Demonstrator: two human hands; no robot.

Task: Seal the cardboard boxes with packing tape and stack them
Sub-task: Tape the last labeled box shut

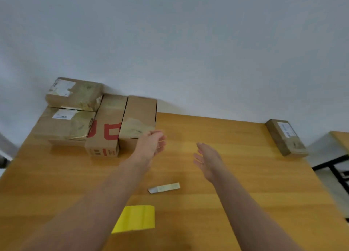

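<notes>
Several taped cardboard boxes stand at the table's far left against the wall. A labelled box [73, 94] lies stacked on another labelled box [65, 123]. Beside them are a box with red print [106, 129] and a plain brown box [138, 121]. One more labelled box [286, 137] lies alone at the far right edge. My left hand [152, 144] hovers open just right of the plain box, holding nothing. My right hand [207, 159] is open above the table's middle, palm facing left. No tape roll is in view.
The wooden table [245, 184] carries a small cream utility knife [164, 188] near the middle and a yellow flat scraper [137, 218] in front of it. A white wall rises behind. A black frame [336, 167] and another tabletop [341, 139] lie to the right.
</notes>
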